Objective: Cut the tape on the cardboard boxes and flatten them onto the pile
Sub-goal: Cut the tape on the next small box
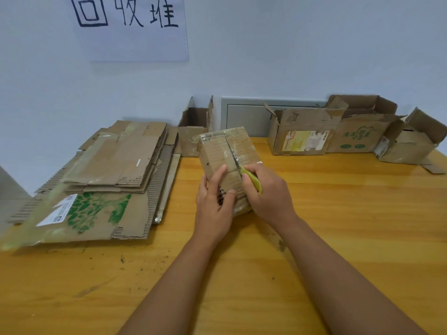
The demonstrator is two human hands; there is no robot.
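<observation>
Two hands work a small taped box (227, 151) at mid-worktop (314, 213). Left hand (214, 206) grips its near side; right hand (268, 192) clasps a yellow-handled cutter (251, 178), blade on the tape seam. Flattened pile (116, 170) lies left.

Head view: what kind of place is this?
Probably a cardboard recycling spot in an indoor room. A pile of flattened cardboard lies on a wooden table, opened boxes line the wall, and a handwritten paper sign hangs above the pile.
</observation>
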